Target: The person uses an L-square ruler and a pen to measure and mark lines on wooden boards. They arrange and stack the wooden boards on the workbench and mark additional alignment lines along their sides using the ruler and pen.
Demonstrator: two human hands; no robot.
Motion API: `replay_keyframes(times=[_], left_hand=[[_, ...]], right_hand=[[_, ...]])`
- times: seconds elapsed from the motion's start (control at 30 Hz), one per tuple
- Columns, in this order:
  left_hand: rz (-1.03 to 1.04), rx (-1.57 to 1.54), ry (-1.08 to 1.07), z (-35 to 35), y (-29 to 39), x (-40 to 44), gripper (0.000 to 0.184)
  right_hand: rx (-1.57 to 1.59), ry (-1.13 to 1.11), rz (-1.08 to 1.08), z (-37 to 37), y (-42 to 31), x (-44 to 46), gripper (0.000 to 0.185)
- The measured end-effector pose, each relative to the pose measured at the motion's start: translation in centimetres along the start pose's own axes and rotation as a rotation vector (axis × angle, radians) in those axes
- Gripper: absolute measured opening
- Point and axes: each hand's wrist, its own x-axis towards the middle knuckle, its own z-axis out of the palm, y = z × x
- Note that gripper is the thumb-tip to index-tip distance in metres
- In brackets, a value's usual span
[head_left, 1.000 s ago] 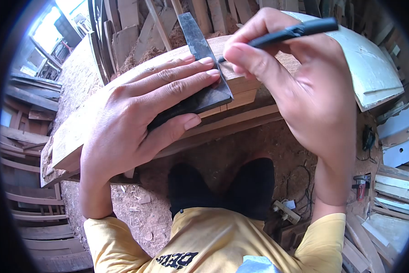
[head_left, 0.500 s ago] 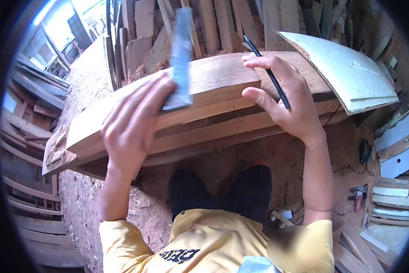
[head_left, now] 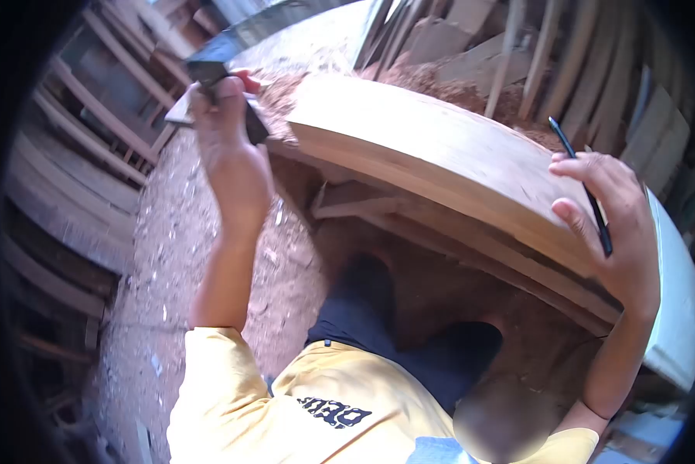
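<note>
A thick, pale wooden beam (head_left: 417, 127) with a gently curved edge lies across the workbench in front of me. My left hand (head_left: 238, 166) is raised beyond the beam's left end, its fingers wrapped round a try square (head_left: 214, 52). The square's dark stock is in my grip; its metal blade, blurred, slants to the upper right. Over the beam's right end, my right hand (head_left: 622, 220) holds a slim black pencil (head_left: 593, 205) between bent fingers, point up and to the left. That hand's thumb and forefinger are apart, close above the wood.
Offcuts and boards (head_left: 471, 58) lean behind the bench amid sawdust. A white curved panel (head_left: 676, 301) stands at the right. Curved wooden pieces (head_left: 77, 185) are stacked on the left, beside a floor (head_left: 177, 271) strewn with chips.
My left hand has carried the try square off the beam's front face, leftward past its end. My right hand keeps the pencil. The view has swung left.
</note>
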Motion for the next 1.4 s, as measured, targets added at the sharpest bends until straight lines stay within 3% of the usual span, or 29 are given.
replay_keyframes(times=[0.13,0.17,0.23,0.3,0.43,0.5,0.7,0.9,0.97,1.03,1.13,1.17,1.27,1.4], left_hand=[[-0.288,-0.012,-0.076,-1.3,1.1,-3.1,0.016],[-0.521,-0.041,0.017,-1.3,1.7,-5.1,0.017],[-0.683,-0.119,0.081,-0.6,1.4,-9.5,0.022],[-0.863,-0.026,0.157,3.1,2.5,-11.3,0.025],[-0.778,0.170,0.196,8.6,4.7,-10.6,0.027],[-0.851,0.151,0.308,11.1,5.1,-9.5,0.025],[-0.923,0.215,0.587,15.4,4.4,-9.3,0.028],[-0.870,0.331,0.697,15.7,3.6,-8.4,0.027],[-0.873,0.308,0.708,15.6,3.7,-7.7,0.027],[-0.875,0.279,0.708,15.5,3.5,-7.6,0.027],[-0.859,0.333,0.685,15.3,3.5,-7.5,0.027],[-0.891,0.319,0.683,15.1,3.7,-7.2,0.027],[-0.929,0.319,0.662,14.3,3.9,-6.5,0.027],[-0.951,0.318,0.646,14.4,3.9,-6.5,0.026]], right_hand=[[0.179,-0.183,-0.073,-1.2,-1.1,7.5,0.021],[0.243,-0.215,-0.054,-1.7,-1.0,9.1,0.021],[0.571,-0.138,0.192,-1.0,-2.0,10.9,0.027],[0.668,-0.128,0.298,-1.3,-1.6,14.4,0.033],[0.705,-0.187,0.332,-2.6,-3.5,17.8,0.042],[0.753,-0.208,0.329,-2.0,-3.4,19.4,0.047],[0.855,-0.379,0.209,3.3,0.2,21.1,0.038],[1.234,-0.324,0.155,10.8,-1.6,23.7,0.021],[1.224,-0.143,0.072,13.4,-3.1,23.3,0.019],[0.924,-0.054,-0.239,15.2,-2.4,23.0,0.017],[0.795,-0.078,-0.343,16.0,-2.1,22.3,0.022],[0.797,-0.085,-0.347,15.6,-2.5,22.6,0.022],[1.113,-0.219,-0.015,14.6,-4.3,23.8,0.022],[1.335,-0.393,0.142,14.5,-5.5,25.3,0.015]])
